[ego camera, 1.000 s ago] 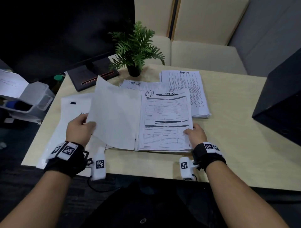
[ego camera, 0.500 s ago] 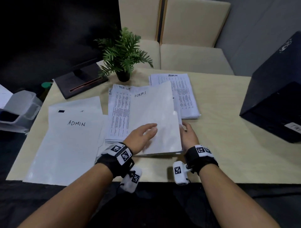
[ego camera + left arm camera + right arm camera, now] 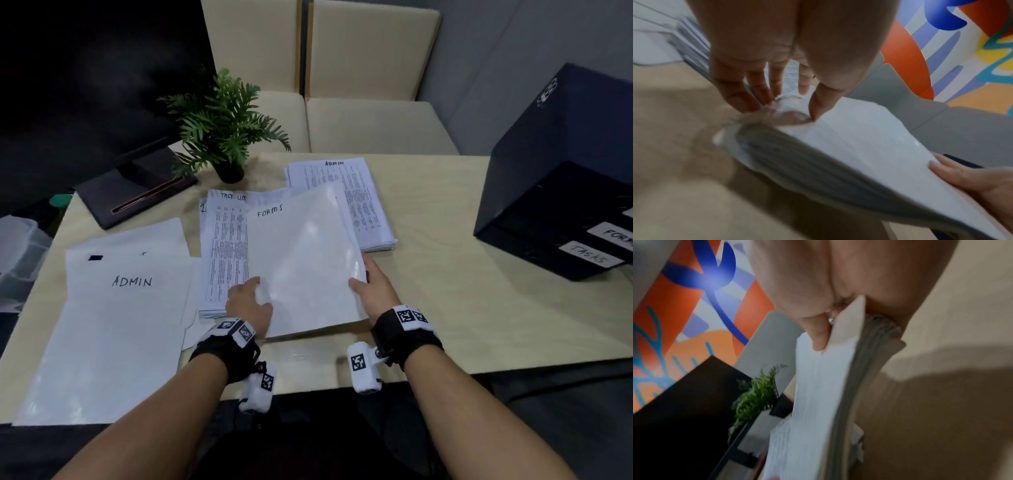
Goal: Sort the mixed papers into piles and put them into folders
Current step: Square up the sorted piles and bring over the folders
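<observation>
1. FORMS folder (image 3: 301, 260) is at the centre of the bench (image 3: 445, 308), closed and partly raised off it; its long axis runs 6 to 12 o'clock, tipped slightly toward 1.
2. On its 4 o'clock edge the right hand (image 3: 373, 291) clasps it, thumb on top; at 8 o'clock the left hand (image 3: 248, 305) pinches the edge, thumb on the cover.
3. TASK LIST pile (image 3: 226, 246) lies at 9 o'clock, partly beneath; ADMIN pile (image 3: 363, 198) at 1 o'clock.
4. At 3 o'clock, well apart, stands the black box (image 3: 561, 171), one label starting FORM; the right grip is nearer, so I judge it would lead a carry there.

Room: cream cushioned bench (image 3: 370, 123); grey wall (image 3: 513, 44); pale wood table (image 3: 462, 308); potted fern (image 3: 222, 126); orange-blue mural (image 3: 674, 308); dim light.
</observation>
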`<action>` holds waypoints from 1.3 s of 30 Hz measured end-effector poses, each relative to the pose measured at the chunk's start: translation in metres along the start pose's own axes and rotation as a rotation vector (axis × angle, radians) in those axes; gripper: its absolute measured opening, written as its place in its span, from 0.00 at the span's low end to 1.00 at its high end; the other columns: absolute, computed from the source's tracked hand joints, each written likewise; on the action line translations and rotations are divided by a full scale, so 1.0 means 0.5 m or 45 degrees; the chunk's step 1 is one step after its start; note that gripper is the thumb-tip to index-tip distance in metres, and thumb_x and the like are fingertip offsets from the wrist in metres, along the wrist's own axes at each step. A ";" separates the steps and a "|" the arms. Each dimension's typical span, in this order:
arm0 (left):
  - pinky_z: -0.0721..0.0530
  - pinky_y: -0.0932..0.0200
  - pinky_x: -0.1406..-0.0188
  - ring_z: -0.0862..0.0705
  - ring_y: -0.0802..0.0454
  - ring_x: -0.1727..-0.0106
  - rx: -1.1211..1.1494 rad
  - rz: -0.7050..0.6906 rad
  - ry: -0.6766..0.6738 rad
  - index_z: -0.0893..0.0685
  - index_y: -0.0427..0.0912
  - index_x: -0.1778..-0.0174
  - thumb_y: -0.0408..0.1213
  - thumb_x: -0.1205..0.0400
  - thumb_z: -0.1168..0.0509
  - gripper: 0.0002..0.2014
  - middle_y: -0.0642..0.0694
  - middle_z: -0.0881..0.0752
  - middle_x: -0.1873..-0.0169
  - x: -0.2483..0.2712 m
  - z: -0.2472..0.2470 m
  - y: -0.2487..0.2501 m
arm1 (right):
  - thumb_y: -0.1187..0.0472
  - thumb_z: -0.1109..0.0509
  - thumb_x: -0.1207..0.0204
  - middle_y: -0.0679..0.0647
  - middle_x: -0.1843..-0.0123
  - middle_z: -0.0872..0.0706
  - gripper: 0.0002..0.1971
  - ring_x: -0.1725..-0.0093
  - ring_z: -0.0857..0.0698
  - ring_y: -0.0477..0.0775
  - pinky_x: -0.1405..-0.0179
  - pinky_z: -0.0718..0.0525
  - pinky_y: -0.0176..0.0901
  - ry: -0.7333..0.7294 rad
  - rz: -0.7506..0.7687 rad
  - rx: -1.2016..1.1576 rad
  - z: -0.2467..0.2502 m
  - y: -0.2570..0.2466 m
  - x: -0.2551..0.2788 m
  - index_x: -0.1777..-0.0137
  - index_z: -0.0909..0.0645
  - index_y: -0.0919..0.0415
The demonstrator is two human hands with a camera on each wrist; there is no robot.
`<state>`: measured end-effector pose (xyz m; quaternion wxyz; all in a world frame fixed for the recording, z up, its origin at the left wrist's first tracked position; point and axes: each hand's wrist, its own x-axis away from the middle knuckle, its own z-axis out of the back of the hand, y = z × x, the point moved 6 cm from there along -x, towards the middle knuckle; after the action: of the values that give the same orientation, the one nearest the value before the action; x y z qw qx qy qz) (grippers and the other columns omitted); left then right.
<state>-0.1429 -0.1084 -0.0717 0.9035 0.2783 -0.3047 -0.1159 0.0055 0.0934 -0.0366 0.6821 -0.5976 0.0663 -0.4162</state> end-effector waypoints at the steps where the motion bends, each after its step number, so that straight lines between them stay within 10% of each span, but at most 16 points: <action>1: 0.27 0.48 0.28 0.26 0.38 0.30 0.043 -0.003 -0.013 0.35 0.48 0.21 0.36 0.23 0.33 0.34 0.36 0.30 0.26 0.000 0.004 -0.003 | 0.69 0.36 0.27 0.42 0.36 0.14 0.32 0.36 0.15 0.49 0.31 0.20 0.55 -0.011 0.028 -0.049 0.004 -0.003 0.006 0.28 0.25 0.37; 5: 0.22 0.49 0.33 0.17 0.42 0.39 0.323 -0.005 -0.122 0.43 0.44 0.19 0.33 0.26 0.27 0.43 0.42 0.18 0.36 0.015 0.006 0.010 | 0.74 0.39 0.25 0.41 0.35 0.14 0.34 0.36 0.15 0.47 0.34 0.19 0.48 0.015 0.096 -0.134 0.050 -0.007 0.043 0.25 0.26 0.38; 9: 0.16 0.41 0.42 0.14 0.44 0.47 0.493 -0.105 -0.297 0.24 0.45 0.39 0.32 0.29 0.26 0.24 0.43 0.14 0.45 0.028 -0.033 0.087 | 0.76 0.40 0.24 0.40 0.35 0.14 0.34 0.37 0.15 0.44 0.35 0.20 0.45 0.192 0.102 -0.149 0.149 0.027 0.089 0.25 0.25 0.40; 17: 0.24 0.61 0.66 0.17 0.45 0.61 0.099 -0.363 -0.366 0.22 0.38 0.42 0.30 0.25 0.36 0.15 0.39 0.13 0.53 0.073 -0.222 0.308 | 0.72 0.39 0.23 0.43 0.38 0.14 0.29 0.42 0.15 0.48 0.43 0.20 0.38 0.479 -0.119 -0.015 0.366 0.157 0.132 0.26 0.25 0.44; 29: 0.14 0.39 0.50 0.15 0.37 0.51 0.612 -0.035 -0.424 0.31 0.42 0.41 0.34 0.37 0.34 0.27 0.36 0.16 0.47 0.132 -0.408 0.409 | 0.64 0.31 0.22 0.45 0.48 0.14 0.21 0.54 0.15 0.46 0.66 0.23 0.22 0.230 -0.215 0.189 0.606 0.222 0.042 0.29 0.24 0.51; 33: 0.16 0.45 0.54 0.15 0.40 0.53 0.817 -0.139 -0.330 0.31 0.40 0.38 0.19 0.25 0.38 0.22 0.40 0.16 0.50 0.150 -0.376 0.448 | 0.51 0.30 0.21 0.49 0.48 0.17 0.21 0.51 0.14 0.54 0.59 0.14 0.41 0.441 -0.211 0.229 0.711 0.187 -0.006 0.29 0.25 0.48; 39: 0.19 0.53 0.58 0.16 0.48 0.59 0.776 -0.413 -0.172 0.28 0.46 0.47 0.30 0.36 0.38 0.21 0.45 0.15 0.56 0.189 -0.272 0.486 | 0.50 0.29 0.23 0.52 0.51 0.14 0.37 0.42 0.16 0.57 0.37 0.20 0.50 0.622 -0.097 0.438 0.822 0.106 -0.087 0.17 0.41 0.49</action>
<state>0.0248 0.1131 0.0240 0.7265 0.5716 -0.3363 -0.1798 0.2449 0.4309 0.0136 0.7211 -0.3575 0.1346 -0.5781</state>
